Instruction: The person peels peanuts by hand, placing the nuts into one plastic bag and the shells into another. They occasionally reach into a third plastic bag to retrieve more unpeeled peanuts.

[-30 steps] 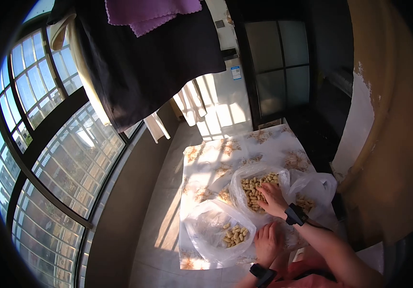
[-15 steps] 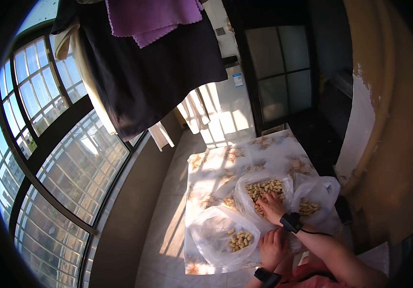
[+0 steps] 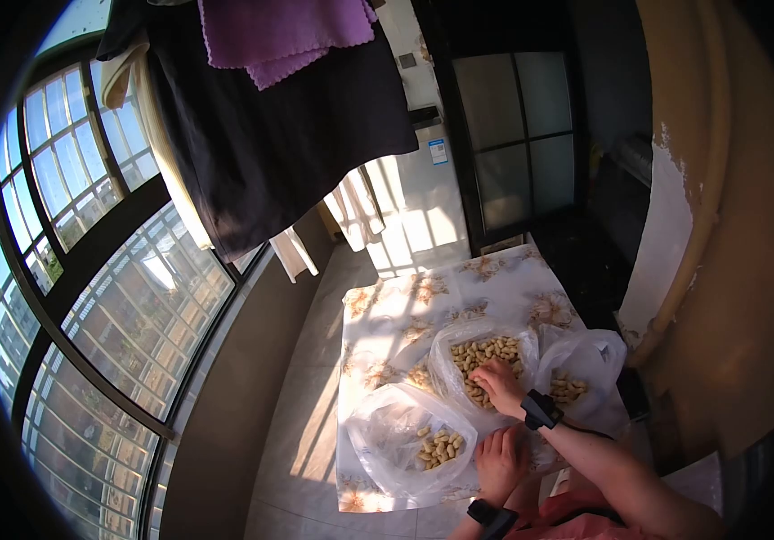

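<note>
Tan peanuts (image 3: 484, 347) lie under and just beyond the right hand (image 3: 501, 387).

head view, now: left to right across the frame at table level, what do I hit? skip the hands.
Barred window → tiled floor → left peanut bag → middle peanut bag → right peanut bag → brown wall.
</note>
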Available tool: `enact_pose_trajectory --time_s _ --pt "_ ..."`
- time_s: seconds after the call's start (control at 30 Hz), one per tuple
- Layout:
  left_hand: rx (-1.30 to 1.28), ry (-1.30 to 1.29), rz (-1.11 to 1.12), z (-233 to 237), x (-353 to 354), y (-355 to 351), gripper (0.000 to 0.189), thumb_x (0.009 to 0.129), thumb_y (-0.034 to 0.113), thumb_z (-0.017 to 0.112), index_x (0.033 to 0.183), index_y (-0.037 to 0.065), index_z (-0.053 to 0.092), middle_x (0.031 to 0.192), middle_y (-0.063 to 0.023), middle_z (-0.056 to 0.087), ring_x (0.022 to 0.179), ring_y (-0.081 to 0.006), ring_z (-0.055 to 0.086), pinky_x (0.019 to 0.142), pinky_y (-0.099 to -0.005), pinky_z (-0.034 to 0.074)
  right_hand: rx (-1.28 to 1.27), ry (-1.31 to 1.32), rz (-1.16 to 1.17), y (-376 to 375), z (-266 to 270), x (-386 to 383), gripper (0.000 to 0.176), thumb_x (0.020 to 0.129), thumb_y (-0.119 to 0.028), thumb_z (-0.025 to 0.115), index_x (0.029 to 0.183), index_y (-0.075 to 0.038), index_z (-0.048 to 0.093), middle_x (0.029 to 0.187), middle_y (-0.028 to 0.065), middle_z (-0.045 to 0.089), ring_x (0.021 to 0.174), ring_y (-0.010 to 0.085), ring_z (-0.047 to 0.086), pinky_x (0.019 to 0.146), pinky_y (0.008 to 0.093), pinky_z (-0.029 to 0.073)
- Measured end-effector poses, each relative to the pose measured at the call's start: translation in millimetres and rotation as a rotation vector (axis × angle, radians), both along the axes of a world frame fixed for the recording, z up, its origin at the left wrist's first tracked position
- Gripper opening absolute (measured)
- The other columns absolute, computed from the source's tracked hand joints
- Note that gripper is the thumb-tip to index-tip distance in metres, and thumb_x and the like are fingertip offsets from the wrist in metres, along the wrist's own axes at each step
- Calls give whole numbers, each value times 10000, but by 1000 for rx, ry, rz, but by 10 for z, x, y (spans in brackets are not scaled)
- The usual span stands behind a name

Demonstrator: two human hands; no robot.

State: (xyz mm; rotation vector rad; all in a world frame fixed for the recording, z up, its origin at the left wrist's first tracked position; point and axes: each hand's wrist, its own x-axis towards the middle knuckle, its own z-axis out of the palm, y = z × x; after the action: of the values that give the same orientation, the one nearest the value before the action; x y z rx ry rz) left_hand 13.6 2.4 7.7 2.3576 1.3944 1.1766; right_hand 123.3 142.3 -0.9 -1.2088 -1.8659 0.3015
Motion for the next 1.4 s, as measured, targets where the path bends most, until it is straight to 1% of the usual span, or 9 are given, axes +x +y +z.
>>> enact_pose_trajectory --time_s 0.47,0.67,0.8,0.87,0.93,1.13,1.2,1.33,1.4 --pt "7 -20 -2 -75 -6 3 366 771 184 708 1117 100 625 1033 -59 654 975 -258 615 828 -400 439 20 136 47 -78 57 54 208 857 69 486 953 -54 624 922 111 611 870 314 579 773 395 466" --pt "-32 -148 -38 -143 -41 24 378 775 152 709 1130 70 612 1041 -105 646 967 -291 616 818 -432 463 -268 270 40 -632 436 85 132 929 3 497 976 -32 615 994 121 651 959 301 612 846 379 482" --pt "-289 -378 -73 -140 -78 12 316 891 125 671 1167 3 577 1048 -122 644 838 -252 644 700 -365 523 -511 424 116 -935 415 201 136 946 -18 504 1017 -29 620 1009 84 645 968 199 603 860 315 471" --pt "-581 -826 -186 -102 -98 27 280 981 137 586 1211 -16 543 1093 -99 650 834 -206 653 690 -340 540 -538 476 141 -1018 379 262 159 959 -22 497 1048 -37 628 998 19 639 900 108 568 824 271 464" --pt "-739 -856 -217 -16 -105 -4 355 1053 235 473 1301 -19 489 1190 -104 619 962 -203 648 797 -346 550 -480 453 125 -1112 416 261 156 961 -16 494 1051 -30 620 1003 34 636 913 105 581 829 275 473" --pt "-1081 -1381 -348 -18 99 -35 636 1067 498 238 1440 -1 364 1395 -146 486 1217 -259 549 1033 -397 451 -496 570 54 -1340 524 114 142 958 11 484 1013 -23 611 1019 73 633 969 179 606 852 332 488" --pt "-1072 -1453 -335 -116 196 -14 671 1056 535 219 1427 2 387 1398 -155 490 1249 -263 529 1063 -397 428 -293 332 10 -1444 541 36 140 954 11 490 1008 -31 611 1004 105 623 946 251 614 845 351 485" --pt "-1094 -1606 -279 -308 263 -42 622 1060 527 241 1300 19 508 1277 -143 575 1172 -258 566 1022 -378 451 -151 180 -50 -1628 538 -87 215 887 27 523 1070 -65 588 1034 119 598 995 330 571 873 431 449" --pt "-1152 -1811 -431 -70 266 -101 555 1069 491 277 1231 33 545 1145 -108 624 1084 -233 603 971 -374 478 -149 230 -35 -1641 428 -119 273 871 40 523 1113 -72 582 1072 122 600 1013 335 571 897 431 443"
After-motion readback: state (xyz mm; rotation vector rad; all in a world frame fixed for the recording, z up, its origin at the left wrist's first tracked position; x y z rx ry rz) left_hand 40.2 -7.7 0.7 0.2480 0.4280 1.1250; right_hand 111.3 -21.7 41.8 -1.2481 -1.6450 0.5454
